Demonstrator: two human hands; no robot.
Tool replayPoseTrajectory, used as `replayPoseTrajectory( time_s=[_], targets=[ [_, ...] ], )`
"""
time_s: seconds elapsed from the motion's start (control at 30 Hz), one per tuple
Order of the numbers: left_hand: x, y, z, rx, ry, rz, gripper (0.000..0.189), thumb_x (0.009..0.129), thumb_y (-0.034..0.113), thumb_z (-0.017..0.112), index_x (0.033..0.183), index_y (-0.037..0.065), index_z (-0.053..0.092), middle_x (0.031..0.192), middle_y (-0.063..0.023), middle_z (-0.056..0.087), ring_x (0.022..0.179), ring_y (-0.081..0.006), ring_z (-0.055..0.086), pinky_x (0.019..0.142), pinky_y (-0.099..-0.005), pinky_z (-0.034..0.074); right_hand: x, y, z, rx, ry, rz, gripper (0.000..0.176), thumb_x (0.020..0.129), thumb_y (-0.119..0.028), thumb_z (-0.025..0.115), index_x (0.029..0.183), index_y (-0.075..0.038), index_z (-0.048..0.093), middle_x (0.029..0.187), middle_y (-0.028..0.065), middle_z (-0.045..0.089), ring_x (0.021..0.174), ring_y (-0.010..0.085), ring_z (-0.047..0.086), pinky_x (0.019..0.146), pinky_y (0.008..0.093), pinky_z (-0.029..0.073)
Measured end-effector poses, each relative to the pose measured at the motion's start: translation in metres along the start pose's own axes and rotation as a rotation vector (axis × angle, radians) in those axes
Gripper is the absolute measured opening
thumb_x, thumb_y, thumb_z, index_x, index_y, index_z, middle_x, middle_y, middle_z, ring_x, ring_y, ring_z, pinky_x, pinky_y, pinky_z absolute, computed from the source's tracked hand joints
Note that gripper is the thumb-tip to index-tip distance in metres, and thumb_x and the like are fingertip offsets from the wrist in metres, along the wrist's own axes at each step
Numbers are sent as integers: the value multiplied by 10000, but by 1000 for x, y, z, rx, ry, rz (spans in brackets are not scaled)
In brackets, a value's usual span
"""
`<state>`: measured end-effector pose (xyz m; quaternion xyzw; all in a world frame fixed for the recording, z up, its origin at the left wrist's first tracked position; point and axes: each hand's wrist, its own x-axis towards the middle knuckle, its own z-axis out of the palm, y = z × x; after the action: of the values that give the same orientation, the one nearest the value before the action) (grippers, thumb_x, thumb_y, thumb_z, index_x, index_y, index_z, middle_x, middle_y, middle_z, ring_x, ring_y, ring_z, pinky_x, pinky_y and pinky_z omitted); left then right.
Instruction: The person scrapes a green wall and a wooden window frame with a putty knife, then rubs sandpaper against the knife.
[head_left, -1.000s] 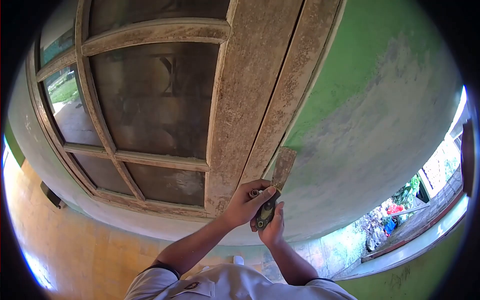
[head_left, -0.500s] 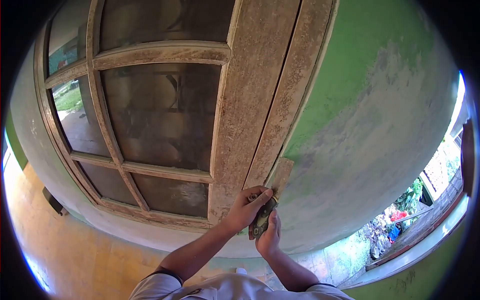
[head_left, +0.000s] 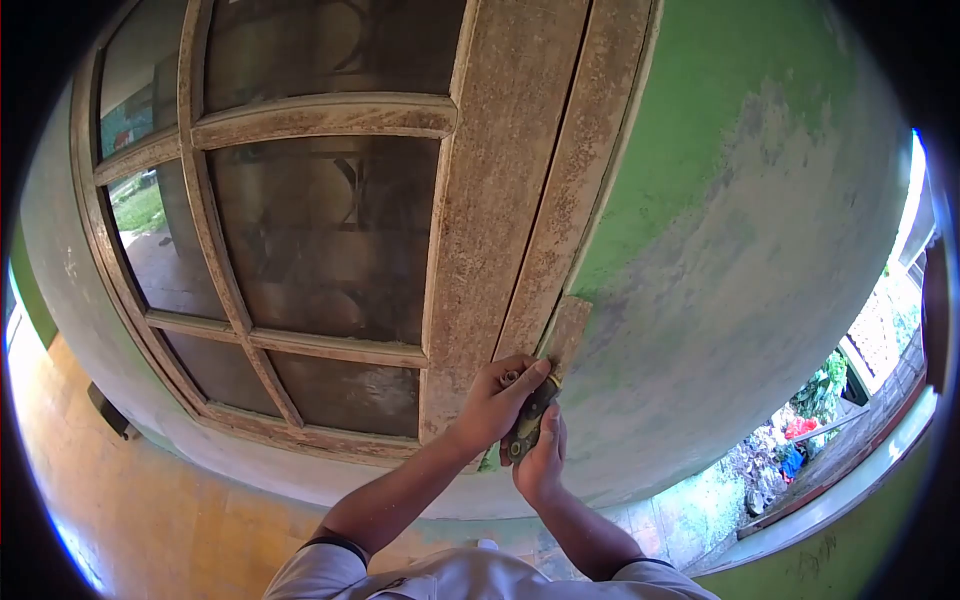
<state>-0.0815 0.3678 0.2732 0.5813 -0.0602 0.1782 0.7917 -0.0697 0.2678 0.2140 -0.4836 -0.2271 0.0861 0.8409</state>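
Near the lower right corner of a worn wooden window frame (head_left: 490, 200), my left hand (head_left: 497, 402) is closed around the upper part of a dark green and black tool (head_left: 527, 430). My right hand (head_left: 542, 462) grips the lower part of the same tool from the right. A small ring-shaped brown piece (head_left: 511, 377) shows at my left fingers; what it belongs to is unclear. Just above the hands, the short wooden sill end (head_left: 570, 330) sticks out against the wall. The tool's tip is hidden by my fingers and the wood.
Dark glass panes (head_left: 330, 220) fill the window on the left. A green and grey patchy wall (head_left: 740, 260) curves away on the right. Below lies an orange tiled floor (head_left: 150, 480), with a dark object (head_left: 108, 410) at the far left. Plants and red and blue items are outside at right.
Both hands and the tool appear slightly higher in view, and the window and wall have shifted a little with the camera. The grip looks the same.
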Motion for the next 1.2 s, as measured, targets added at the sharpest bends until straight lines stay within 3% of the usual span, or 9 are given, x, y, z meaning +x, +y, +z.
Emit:
replayPoseTrajectory(
  time_s=[0.67, 0.83, 0.93, 1.2],
  targets=[
    [18, 24, 5, 68, -5, 104, 283, 937, 284, 552, 812, 37, 611, 619, 49, 523, 532, -15, 448, 464, -198, 363, 16, -32, 22, 60, -10, -20, 407, 967, -468, 335, 1009, -84, 465, 716, 47, 541, 500, 129, 516, 375, 252, 386],
    [11, 48, 7, 94, -52, 10, 275, 927, 271, 570, 888, 7, 635, 658, 27, 565, 582, -17, 500, 500, -199, 415, 22, -42, 24, 71, -43, -25, 426, 968, -470, 314, 999, -79, 479, 716, 58, 545, 506, 136, 517, 372, 259, 386],
    [14, 43, 7, 130, -63, 107, 285, 917, 265, 587, 951, -14, 638, 684, 6, 591, 608, -24, 524, 525, -198, 436, 23, -40, 18, 102, -95, 7, 458, 968, -484, 291, 998, -70, 485, 690, 61, 539, 497, 139, 512, 369, 263, 392],
    [16, 56, 12, 191, -100, 125, 291, 918, 248, 586, 1013, -25, 616, 712, -8, 601, 617, -38, 547, 510, -191, 447, 32, -61, 26, 151, -87, 25, 506, 964, -505, 267, 992, -66, 517, 613, 47, 513, 434, 135, 472, 349, 259, 374]
  ],
)
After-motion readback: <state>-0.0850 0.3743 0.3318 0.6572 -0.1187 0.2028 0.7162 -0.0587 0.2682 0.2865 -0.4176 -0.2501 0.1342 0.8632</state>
